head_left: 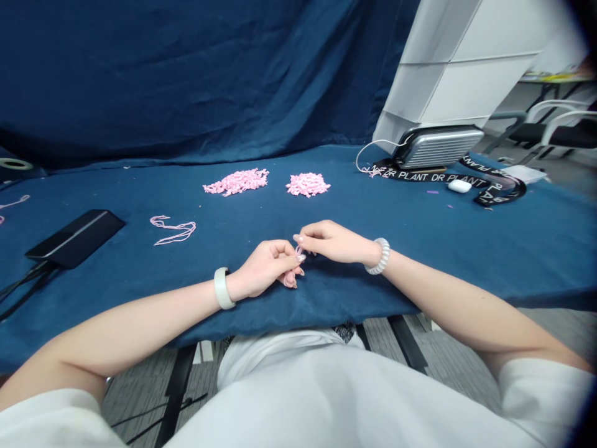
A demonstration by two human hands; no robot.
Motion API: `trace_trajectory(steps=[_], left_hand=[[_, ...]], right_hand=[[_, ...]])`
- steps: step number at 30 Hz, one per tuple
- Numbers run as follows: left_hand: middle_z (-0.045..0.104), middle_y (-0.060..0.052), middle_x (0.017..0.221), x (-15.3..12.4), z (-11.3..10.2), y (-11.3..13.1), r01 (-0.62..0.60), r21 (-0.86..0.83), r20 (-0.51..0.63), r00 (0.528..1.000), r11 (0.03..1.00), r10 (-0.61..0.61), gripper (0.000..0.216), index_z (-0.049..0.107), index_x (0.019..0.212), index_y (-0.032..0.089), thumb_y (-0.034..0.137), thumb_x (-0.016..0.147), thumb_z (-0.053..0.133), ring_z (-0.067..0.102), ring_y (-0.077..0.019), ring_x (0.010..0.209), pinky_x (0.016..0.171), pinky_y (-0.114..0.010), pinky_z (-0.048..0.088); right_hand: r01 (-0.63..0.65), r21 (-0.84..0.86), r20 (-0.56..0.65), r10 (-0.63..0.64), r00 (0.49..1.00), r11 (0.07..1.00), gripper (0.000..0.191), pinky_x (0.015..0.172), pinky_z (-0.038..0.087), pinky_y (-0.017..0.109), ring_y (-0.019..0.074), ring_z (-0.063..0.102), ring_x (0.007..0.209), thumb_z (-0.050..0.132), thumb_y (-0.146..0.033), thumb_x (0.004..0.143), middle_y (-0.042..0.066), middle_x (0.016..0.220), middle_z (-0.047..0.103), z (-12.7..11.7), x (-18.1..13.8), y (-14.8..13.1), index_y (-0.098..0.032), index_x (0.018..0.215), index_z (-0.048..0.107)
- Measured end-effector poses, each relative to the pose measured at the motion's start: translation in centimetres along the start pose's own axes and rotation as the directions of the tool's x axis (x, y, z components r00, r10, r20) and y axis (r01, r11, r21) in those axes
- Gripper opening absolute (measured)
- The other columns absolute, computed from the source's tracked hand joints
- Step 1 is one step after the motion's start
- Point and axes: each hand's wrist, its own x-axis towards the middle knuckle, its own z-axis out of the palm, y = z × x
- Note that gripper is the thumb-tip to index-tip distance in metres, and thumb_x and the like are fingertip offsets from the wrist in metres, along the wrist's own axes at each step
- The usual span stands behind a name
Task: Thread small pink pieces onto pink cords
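My left hand (268,267) is closed in a pinch near the table's front edge, with pink cord (299,250) between thumb and fingers. Touching almost at the fingertips, my right hand (331,241) also pinches this cord, which forms a small loop between the hands. Much of the cord is hidden by my fingers. Beyond the hands lie two heaps of small pink knotted pieces, a wider left heap (237,182) and a rounder right heap (308,185). A loose length of pink cord (175,230) lies in bends left of my hands.
A black device (76,238) with cables rests on the blue-covered table (224,218) at left. At the back right are a silver ribbed case (441,148), a black lettered strap (420,177) and a white earbud case (459,186). A blue curtain (186,74) hangs behind.
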Motion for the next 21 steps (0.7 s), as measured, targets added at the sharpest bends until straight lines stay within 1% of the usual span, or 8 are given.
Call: trace_trajectory(steps=[3,6,8,11,14,17,21], left_hand=[[0.062,-0.001,0.056,-0.06,0.12,0.21,0.008,0.054,0.004,1.000,0.999,-0.008,0.023,0.055,0.072,0.012,0.031,0.074,0.067,0.055,-0.0072,0.042,0.047,-0.021,0.051],[0.061,-0.001,0.055,-0.07,0.19,0.34,0.021,0.083,0.010,1.000,0.996,-0.022,0.022,0.056,0.073,0.011,0.031,0.075,0.066,0.054,-0.0070,0.042,0.047,-0.021,0.051],[0.062,-0.001,0.056,-0.03,0.20,0.33,0.027,0.077,0.006,1.000,0.997,-0.028,0.022,0.055,0.073,0.011,0.031,0.075,0.066,0.054,-0.0069,0.043,0.047,-0.021,0.051],[0.062,-0.001,0.059,0.12,0.14,0.19,0.026,0.039,-0.006,1.000,0.999,-0.026,0.024,0.054,0.072,0.012,0.032,0.074,0.067,0.055,-0.0068,0.044,0.048,-0.021,0.050],[0.062,-0.001,0.060,0.29,0.04,0.01,0.034,0.002,-0.013,0.999,0.999,-0.034,0.025,0.053,0.072,0.013,0.033,0.074,0.068,0.055,-0.0064,0.045,0.049,-0.021,0.050],[0.063,-0.001,0.064,0.38,0.02,0.03,0.040,-0.040,-0.010,0.999,0.998,-0.041,0.027,0.052,0.073,0.013,0.033,0.073,0.069,0.055,-0.0058,0.046,0.052,-0.022,0.051],[0.062,-0.001,0.070,0.32,0.21,0.36,0.060,-0.081,-0.018,0.998,0.995,-0.061,0.029,0.054,0.077,0.013,0.033,0.068,0.073,0.055,-0.0054,0.053,0.058,-0.023,0.053]], right_hand=[[0.015,-0.036,0.038,-0.014,0.999,0.999,0.041,0.051,0.026,0.021,0.0072,0.034,0.054,0.043,-0.044,0.087,-0.003,0.056,0.042,0.51,-0.01,-0.14,-0.013,0.061,0.050],[0.007,-0.036,0.047,-0.006,0.999,0.999,0.036,0.049,0.024,0.021,0.0065,0.031,0.052,0.044,-0.038,0.087,-0.004,0.054,0.039,0.75,0.04,-0.18,-0.014,0.059,0.047],[0.001,-0.021,0.043,0.000,0.999,1.000,0.035,0.049,0.024,0.021,0.0065,0.031,0.052,0.044,-0.035,0.086,-0.004,0.054,0.038,0.75,0.10,-0.18,-0.014,0.059,0.048],[0.001,-0.016,0.015,0.000,1.000,1.000,0.036,0.049,0.024,0.021,0.0067,0.031,0.053,0.044,-0.037,0.087,-0.004,0.055,0.039,0.61,0.12,-0.23,-0.013,0.060,0.049],[0.016,-0.078,-0.021,-0.018,1.000,0.997,0.038,0.050,0.024,0.021,0.0070,0.033,0.053,0.044,-0.038,0.088,-0.004,0.055,0.041,0.45,0.04,-0.33,-0.014,0.059,0.048],[0.078,-0.176,-0.069,-0.092,0.993,0.981,0.035,0.054,0.027,0.021,0.0077,0.039,0.054,0.044,-0.032,0.089,-0.003,0.057,0.046,0.42,-0.04,-0.37,-0.014,0.059,0.048],[0.200,-0.345,-0.132,-0.259,0.957,0.917,0.029,0.060,0.032,0.023,0.0097,0.046,0.060,0.044,-0.024,0.089,0.001,0.065,0.053,0.71,-0.08,-0.18,-0.014,0.063,0.051]])
